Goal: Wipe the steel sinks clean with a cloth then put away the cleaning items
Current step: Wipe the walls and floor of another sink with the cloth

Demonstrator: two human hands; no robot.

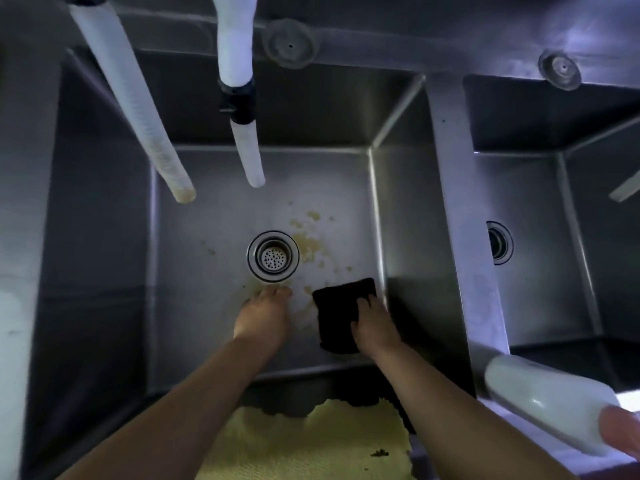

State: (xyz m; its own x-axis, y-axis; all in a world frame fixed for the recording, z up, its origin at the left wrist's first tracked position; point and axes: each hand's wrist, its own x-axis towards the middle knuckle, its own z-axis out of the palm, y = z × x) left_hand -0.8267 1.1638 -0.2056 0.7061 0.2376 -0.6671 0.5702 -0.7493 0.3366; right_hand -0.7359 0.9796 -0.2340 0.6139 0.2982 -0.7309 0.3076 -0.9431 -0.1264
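Observation:
Both my arms reach down into the middle steel sink (214, 209). My right hand (375, 323) presses a black cloth (341, 310) flat on the sink floor near its right wall. My left hand (265, 317) rests on the floor just below the round drain strainer (273, 257), fingers together and holding nothing. Yellowish stains (310, 245) spread over the floor to the right of the drain, reaching toward the cloth.
Two white hoses (247, 147) (138, 109) hang into the sink from above. A second sink (540, 251) with its own drain lies to the right, a third basin to the left. A white bottle (547, 407) lies on the front right rim. A yellow cloth (304, 441) drapes over the front edge.

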